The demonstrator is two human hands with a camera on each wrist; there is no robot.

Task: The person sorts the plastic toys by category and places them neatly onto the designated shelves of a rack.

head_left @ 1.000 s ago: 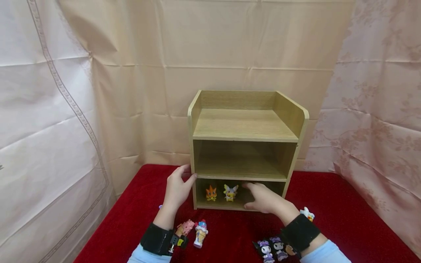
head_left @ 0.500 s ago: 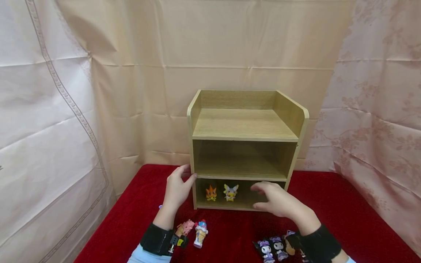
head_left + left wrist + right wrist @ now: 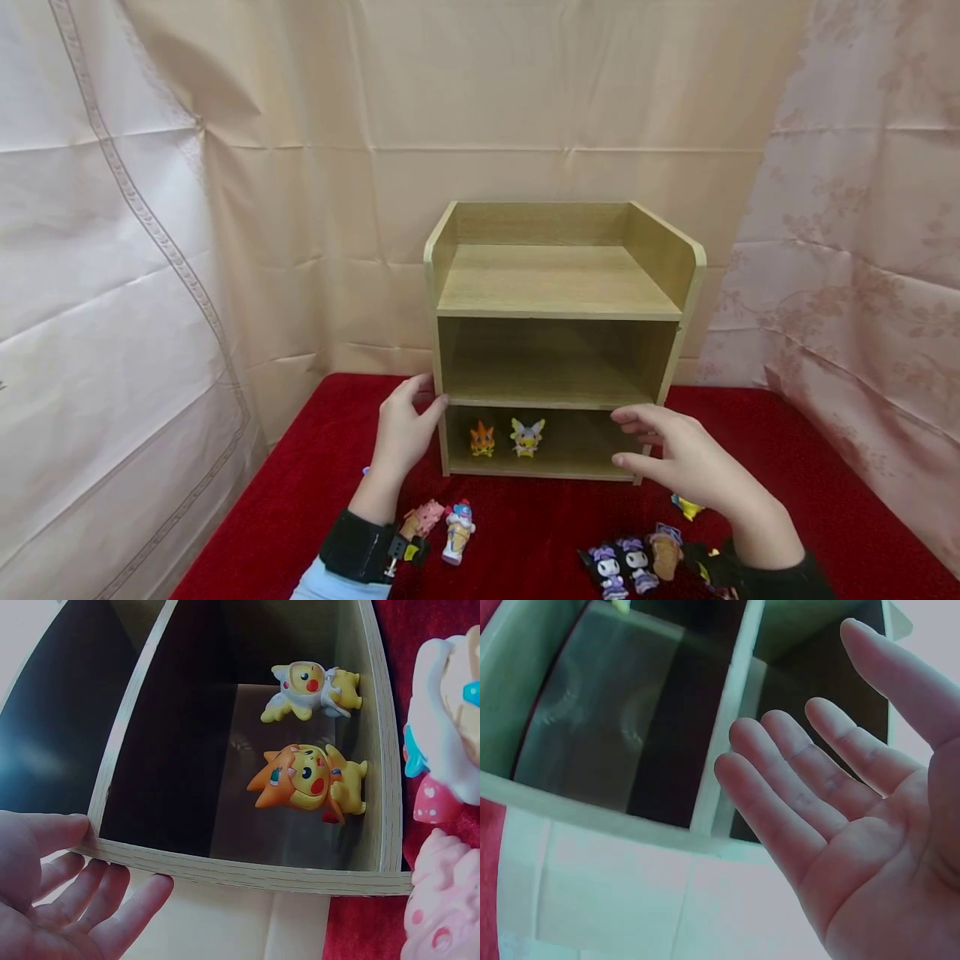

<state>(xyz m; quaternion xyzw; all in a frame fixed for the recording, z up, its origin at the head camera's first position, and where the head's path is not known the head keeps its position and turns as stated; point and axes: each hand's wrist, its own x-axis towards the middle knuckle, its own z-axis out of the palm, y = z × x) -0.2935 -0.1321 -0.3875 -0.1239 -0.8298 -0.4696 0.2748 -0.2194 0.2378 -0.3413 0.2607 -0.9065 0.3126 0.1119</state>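
At the left side of a wooden shelf unit, my left hand holds the edge of the side panel, thumb at the front and fingers along the outside. My right hand is near the unit's lower right corner, fingers spread and nothing in it; in the right wrist view its palm shows bare. On the bottom compartment's floor stand two yellow toy figurines: one with an orange hood at the left, one with a pale winged hood beside it.
On the red tablecloth lie an ice-cream-cone figurine and a pink figurine by the left forearm. Black-and-purple figurines, a brown one and a yellow one lie at the right. Beige curtain hangs behind.
My right hand has drawn back to the right, out of the bottom compartment. The left hand stays on the side panel, and the two figurines stand unmoved.
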